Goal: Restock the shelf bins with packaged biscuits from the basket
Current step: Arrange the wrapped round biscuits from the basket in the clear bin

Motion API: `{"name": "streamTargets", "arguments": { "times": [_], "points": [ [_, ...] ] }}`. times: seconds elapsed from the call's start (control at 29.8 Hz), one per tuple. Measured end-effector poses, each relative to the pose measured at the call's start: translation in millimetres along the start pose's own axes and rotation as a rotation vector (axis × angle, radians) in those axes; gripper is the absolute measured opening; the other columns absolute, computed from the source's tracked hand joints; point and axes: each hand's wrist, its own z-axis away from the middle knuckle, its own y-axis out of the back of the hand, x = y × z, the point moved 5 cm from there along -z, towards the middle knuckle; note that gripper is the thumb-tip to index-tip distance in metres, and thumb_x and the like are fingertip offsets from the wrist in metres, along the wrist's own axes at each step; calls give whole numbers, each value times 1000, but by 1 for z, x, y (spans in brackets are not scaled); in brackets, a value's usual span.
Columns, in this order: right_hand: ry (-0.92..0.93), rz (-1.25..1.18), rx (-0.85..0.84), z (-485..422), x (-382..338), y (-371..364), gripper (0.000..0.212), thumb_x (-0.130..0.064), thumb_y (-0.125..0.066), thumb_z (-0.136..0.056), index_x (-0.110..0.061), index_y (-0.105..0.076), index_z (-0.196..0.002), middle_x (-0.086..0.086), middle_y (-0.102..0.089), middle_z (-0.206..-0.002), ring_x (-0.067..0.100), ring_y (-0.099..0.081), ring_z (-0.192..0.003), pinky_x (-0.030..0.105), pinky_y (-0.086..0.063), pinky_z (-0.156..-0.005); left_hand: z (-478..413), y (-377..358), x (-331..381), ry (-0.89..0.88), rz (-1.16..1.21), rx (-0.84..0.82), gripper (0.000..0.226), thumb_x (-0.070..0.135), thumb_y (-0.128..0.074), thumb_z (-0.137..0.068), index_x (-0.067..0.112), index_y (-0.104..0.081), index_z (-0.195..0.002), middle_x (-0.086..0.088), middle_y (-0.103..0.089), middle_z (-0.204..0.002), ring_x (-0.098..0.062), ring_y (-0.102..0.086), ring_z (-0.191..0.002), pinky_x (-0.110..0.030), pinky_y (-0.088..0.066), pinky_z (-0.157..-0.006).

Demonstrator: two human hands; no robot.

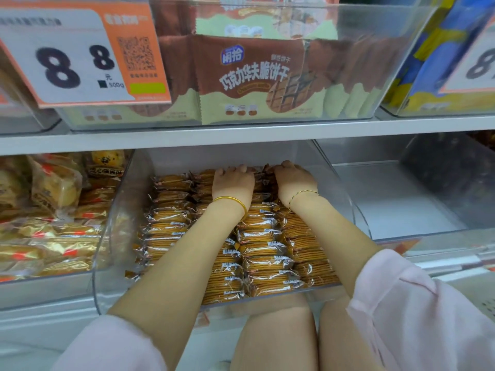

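- Two bare hands were inside one clear plastic shelf bin on the lower shelf level, centre of view.
- Bin contents: clear-film, brown-ended biscuit packets holding round golden biscuits. They stood on edge in several front-to-back rows and reached from the front wall to the rear.
- Left hand: lay palm down on the rear packets, fingers pointing toward the back wall, tips bent down. Grip vs. plain pressure could not be determined.
- Right hand: sat at the rear of the bin, just beside the left hand. Its fingers were curled round the brown packet ends between the two hands, i.e. grasping biscuit packets.
- Both forearms passed over the bin's front wall and lay above the packet rows.
- Wrist items: solid gold bangle on the left, thin gold chain bracelet on the right.
- Pale pink sleeves ended near the elbows.
- Adjacent, left: bin of yellow wrapped cakes.
- Adjacent, right: second clear bin.
- Above: grey shelf board carried a clear upper bin with brown-and-green wafer bags standing upright.
- Upper left: white-and-orange price card read "8 8" and carried a QR code.
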Motion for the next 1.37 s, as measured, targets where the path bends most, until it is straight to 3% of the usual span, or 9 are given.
{"name": "streamTargets", "arguments": {
  "times": [0.17, 0.34, 0.57, 0.77, 0.9, 1.01, 1.11, 1.27, 1.37],
  "points": [
    [24, -245, 88, 40, 6, 31, 52, 6, -44, -85, -10, -44, -135, 14, -48, -133, 33, -47, -121, 40, -45, -96, 17, 20, 2, 23, 57, -3, 44, 1, -45, -87, 17, -51, -128, -7, -49, -135, -29, -40, -127, -44, -29, -104],
    [106, -574, 253, 141, 36, 62, 59, 16, -36, -83, -12, -50, -134, 6, -52, -135, 19, -48, -124, 22, -31, -105, 76, 53, 36, 33, 437, 68, 51, -3, -42, -87, 24, -55, -129, -2, -52, -135, -25, -43, -127, -43, -29, -105],
    [43, -888, 342, 248, 124, 39, 62, 26, -35, -73, -16, -61, -110, 1, -62, -103, 17, -62, -93, 19, -47, -87, 175, 62, 134, -60, 1047, 316, 35, -3, -44, -75, 13, -72, -90, -3, -70, -97, -20, -61, -96, -32, -46, -88],
    [-239, -919, 234, 304, 219, -24, 52, 20, -33, -79, -17, -58, -106, 9, -62, -97, 17, -61, -79, 22, -46, -73, 198, 5, 243, -166, 1250, -50, 35, -13, -40, -75, 6, -69, -84, -2, -66, -81, -16, -60, -79, -26, -49, -79],
    [-451, -804, 189, 350, 283, -66, 44, 16, -38, -81, -8, -63, -108, 13, -65, -96, 30, -63, -90, 43, -51, -88, 204, -34, 317, -269, 1202, -321, 35, -11, -39, -78, 11, -66, -80, -7, -68, -89, -20, -63, -82, -22, -43, -66],
    [-541, -617, 59, 376, 307, -97, 38, 9, -47, -86, -9, -63, -116, 8, -67, -106, 24, -62, -100, 30, -47, -89, 208, -64, 354, -286, 1178, -456, 36, -8, -39, -81, 19, -61, -71, 0, -64, -82, -15, -61, -72, -25, -43, -67],
    [-572, -556, -126, 390, 314, -127, 37, 3, -48, -89, -17, -62, -117, 2, -65, -111, 19, -62, -99, 27, -48, -85, 213, -99, 368, -236, 1121, -547, 31, -5, -40, -86, 14, -65, -82, -4, -68, -90, -15, -62, -77, -28, -50, -72],
    [-247, -260, -869, 402, 287, -161, 45, -21, -61, -88, -10, -52, -130, 9, -53, -131, 26, -52, -119, 35, -45, -97, 209, -123, 372, -224, 1010, -572, 30, -2, -42, -88, 19, -63, -80, -6, -69, -96, -20, -65, -90, -30, -52, -79],
    [-184, -172, -1074, 410, 275, -184, 52, -27, -62, -86, -2, -50, -130, 18, -50, -134, 35, -52, -119, 42, -46, -96, 210, -124, 377, -232, 999, -599, 29, -2, -41, -89, 16, -63, -83, -5, -68, -94, -15, -63, -82, -25, -48, -74]
  ]
}}
